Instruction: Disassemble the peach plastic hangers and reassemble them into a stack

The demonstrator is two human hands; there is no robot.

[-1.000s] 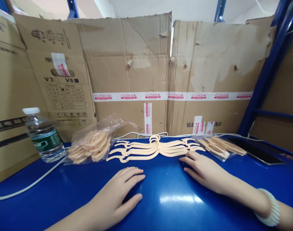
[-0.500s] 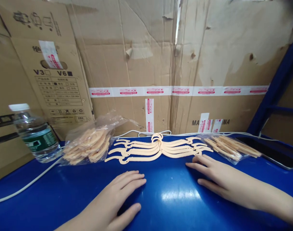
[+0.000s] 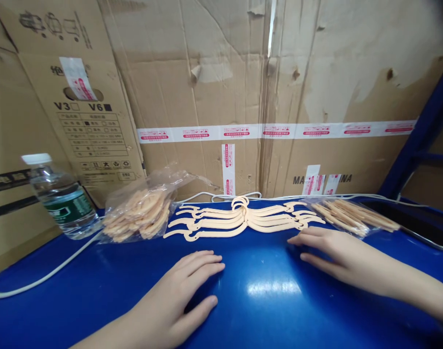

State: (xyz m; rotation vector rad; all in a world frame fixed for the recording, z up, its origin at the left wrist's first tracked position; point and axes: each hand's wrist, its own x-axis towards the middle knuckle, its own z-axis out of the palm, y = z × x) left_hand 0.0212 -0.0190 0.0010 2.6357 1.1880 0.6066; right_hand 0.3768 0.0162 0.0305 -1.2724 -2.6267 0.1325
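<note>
Several cream-coloured clothes hangers (image 3: 217,233) lie fanned out on the blue tabletop (image 3: 265,320), their hooks overlapping at the middle. Nearer to me, my left hand (image 3: 187,291) rests palm down with its fingers stretched and thumb apart, holding nothing. My right hand (image 3: 325,252) is just in front of the hangers' right ends, fingers extended and empty; I cannot tell whether its fingertips touch the closest one. Left of the hangers sits a clear plastic bag (image 3: 141,213) of cream-coloured pieces. A second clear bag (image 3: 352,217) with long cream pieces lies to their right.
A water bottle (image 3: 71,208) with a white cap stands at the left. A dark phone (image 3: 421,228) lies at the far right. A white cable (image 3: 43,278) runs over the table. Cardboard (image 3: 207,102) walls the back, and a blue metal post (image 3: 419,131) rises at the right.
The camera view has shifted slightly. My right hand has drawn its fingers a little closer together near the hangers. My left hand stays much the same, and the hangers still lie in place.
</note>
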